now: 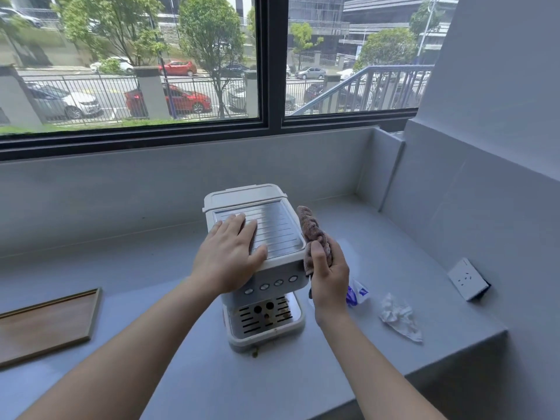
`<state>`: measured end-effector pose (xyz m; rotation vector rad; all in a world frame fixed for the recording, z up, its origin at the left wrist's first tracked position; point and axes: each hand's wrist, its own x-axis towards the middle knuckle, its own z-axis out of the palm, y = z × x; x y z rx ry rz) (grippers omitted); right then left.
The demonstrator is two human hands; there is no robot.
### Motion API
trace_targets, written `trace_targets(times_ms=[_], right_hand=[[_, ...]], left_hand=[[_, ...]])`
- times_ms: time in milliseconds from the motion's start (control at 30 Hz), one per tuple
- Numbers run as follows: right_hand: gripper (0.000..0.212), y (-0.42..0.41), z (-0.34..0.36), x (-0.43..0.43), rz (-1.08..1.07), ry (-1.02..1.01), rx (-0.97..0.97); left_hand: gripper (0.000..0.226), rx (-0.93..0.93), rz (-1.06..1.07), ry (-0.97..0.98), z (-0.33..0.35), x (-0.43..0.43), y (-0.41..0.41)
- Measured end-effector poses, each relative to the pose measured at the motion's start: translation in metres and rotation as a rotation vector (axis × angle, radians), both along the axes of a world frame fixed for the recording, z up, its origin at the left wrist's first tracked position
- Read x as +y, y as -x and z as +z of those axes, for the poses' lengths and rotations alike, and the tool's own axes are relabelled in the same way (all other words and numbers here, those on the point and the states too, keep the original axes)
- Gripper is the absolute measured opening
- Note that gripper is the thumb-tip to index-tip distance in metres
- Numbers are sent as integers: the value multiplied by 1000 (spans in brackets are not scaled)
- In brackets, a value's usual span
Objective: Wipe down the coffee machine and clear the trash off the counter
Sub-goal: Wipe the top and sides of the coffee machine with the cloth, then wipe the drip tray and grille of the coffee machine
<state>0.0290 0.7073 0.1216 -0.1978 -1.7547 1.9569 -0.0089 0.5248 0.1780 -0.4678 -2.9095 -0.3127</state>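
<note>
A white coffee machine (272,268) stands on the grey counter (151,298) in front of me, with a ribbed metal top and a slotted drip tray holding brown residue. My left hand (228,256) lies flat, fingers spread, on the machine's top. My right hand (328,274) grips a pinkish-brown cloth (312,228) pressed against the machine's right side. To the right lie a crumpled white tissue (400,318) and a blue-and-white wrapper (357,294), partly hidden behind my right hand.
A wooden tray (51,322) sits at the counter's left. A white wall socket (468,278) is on the right wall. The counter's right edge drops off near the tissue. A small brown crumb (254,354) lies before the machine. A window runs behind.
</note>
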Motion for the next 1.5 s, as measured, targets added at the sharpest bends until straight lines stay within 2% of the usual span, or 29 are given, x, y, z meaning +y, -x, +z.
trace_targets(times_ms=[200, 333, 400, 500, 767, 933, 1033, 1133, 1233, 1300, 1400, 1500], right_hand=[[17, -28, -11, -24, -136, -92, -32], [28, -44, -21, -32, -197, -200, -117], [25, -50, -25, -28, -203, -269, -167], [21, -60, -31, -18, -142, -303, -235], [36, -69, -37, -4, 45, -331, -289], [31, -81, -63, 20, 150, -395, -338], [29, -90, -85, 34, 222, -416, -413], [43, -102, -109, 43, 295, -595, -434], [48, -110, -140, 38, 375, -840, -447], [54, -112, -163, 25, 408, -1029, -438], [57, -113, -185, -6, 323, -1302, -367], [51, -106, -195, -36, 178, -1345, -243]], left_hand=[[56, -3, -16, -3, 2, 1, 0], [58, 5, -36, -8, 1, 1, 1], [56, 20, -37, -20, 1, 0, 0], [46, 75, -30, -53, -1, 2, -8], [35, 326, -47, -117, -13, 2, -25], [27, 423, -101, -337, -30, -5, -40], [42, 400, -33, -546, -60, -19, -64], [55, 374, 101, -603, -110, -33, -98], [58, 136, 227, -544, -168, -39, -125], [57, -24, 237, -451, -204, -34, -134], [60, -126, 209, -411, -234, -28, -130], [61, -151, 172, -446, -245, -30, -125]])
